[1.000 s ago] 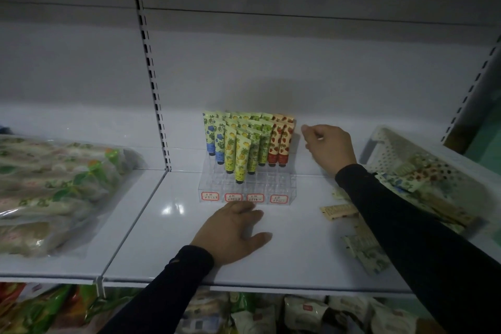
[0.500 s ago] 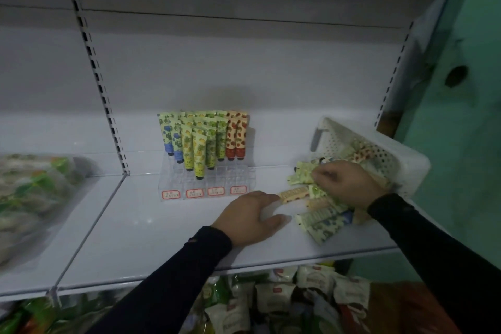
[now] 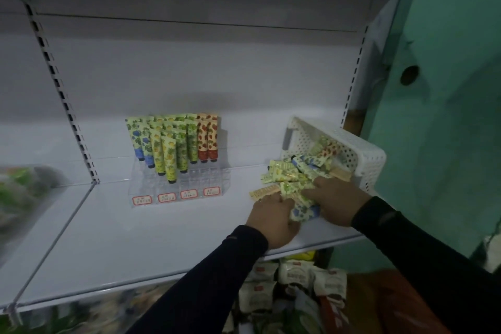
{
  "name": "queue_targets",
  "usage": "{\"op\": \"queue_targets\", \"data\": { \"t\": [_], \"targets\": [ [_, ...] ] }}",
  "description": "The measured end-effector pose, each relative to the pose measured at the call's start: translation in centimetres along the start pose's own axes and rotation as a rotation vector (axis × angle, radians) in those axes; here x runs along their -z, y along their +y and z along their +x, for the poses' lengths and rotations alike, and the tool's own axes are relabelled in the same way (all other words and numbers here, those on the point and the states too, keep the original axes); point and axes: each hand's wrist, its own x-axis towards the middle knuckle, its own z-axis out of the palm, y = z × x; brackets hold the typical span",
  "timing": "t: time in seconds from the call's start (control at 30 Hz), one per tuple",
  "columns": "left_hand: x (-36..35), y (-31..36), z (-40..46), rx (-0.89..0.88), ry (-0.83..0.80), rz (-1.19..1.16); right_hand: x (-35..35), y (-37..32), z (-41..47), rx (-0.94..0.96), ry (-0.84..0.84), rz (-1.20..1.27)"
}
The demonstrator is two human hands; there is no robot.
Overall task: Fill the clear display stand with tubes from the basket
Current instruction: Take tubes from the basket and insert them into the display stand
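White shelf (image 3: 113, 238), dim light. Clear display stand (image 3: 179, 184) sits mid-shelf against the back panel, four red-edged labels along its front lip. Standing tubes (image 3: 173, 144) occupy the rear tiers: roughly three blue-print at left, about eight yellow and green in the middle, two red-print at right; overlap makes the count approximate. Front tiers hold none.

White perforated basket (image 3: 352, 154) lies tipped at the shelf's right end, its opening facing the stand, loose tubes (image 3: 287, 176) spilling from it onto the shelf; too jumbled to count. Bagged goods (image 3: 24, 192) at far left, blurred. More packets (image 3: 298, 282) on the level below. Green wall (image 3: 447, 116) to the right.

Left hand (image 3: 273, 217) and right hand (image 3: 339, 200), both in dark sleeves, are curled into the spilled pile from either side, fingers closed around several tubes, a blue-print tube (image 3: 302, 210) pressed between them.

Versus half a second ago: left hand was flat on the bare shelf, apart from the pile; now it has joined the right one at the tubes. Stand contents unchanged.
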Motion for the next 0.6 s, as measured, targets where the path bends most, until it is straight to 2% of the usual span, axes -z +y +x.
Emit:
{"op": "queue_targets", "data": {
  "t": [0.13, 0.37, 0.6],
  "targets": [
    [0.2, -1.0, -0.4, 0.003, -0.003, 0.008, -0.7, 0.2, 0.8, 0.014, 0.076, 0.013],
    [2.5, -3.4, -1.7, 0.101, -0.100, -0.053, -0.9, -0.8, 2.0, 0.167, 0.195, 0.063],
    [5.2, -5.4, -2.9, 0.182, -0.197, 0.017, 0.5, -3.7, 3.3, 0.203, 0.152, 0.184]
  ]
}}
